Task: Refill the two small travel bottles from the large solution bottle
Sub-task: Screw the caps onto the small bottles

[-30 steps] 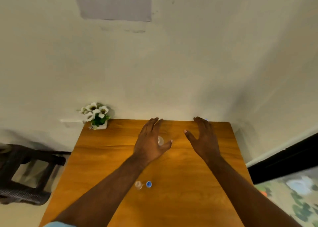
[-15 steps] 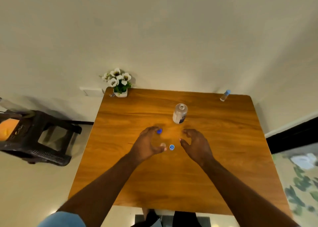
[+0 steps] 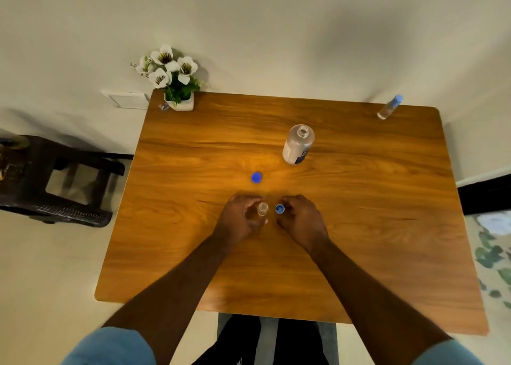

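A glossy orange-brown wooden surface [image 3: 193,254] stood against a cream wall [image 3: 276,19]; the left hand [image 3: 240,217] gripped a small clear uncapped travel bottle [image 3: 262,208], while the right hand [image 3: 301,218] curled narrowly beside a small blue cap [image 3: 279,208].

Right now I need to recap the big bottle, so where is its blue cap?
In the head view the blue cap lies on the table, between the large bottle and the left hand.

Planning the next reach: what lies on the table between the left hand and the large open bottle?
In the head view, only a loose blue cap lies between the left hand and the large bottle; otherwise bare wood.
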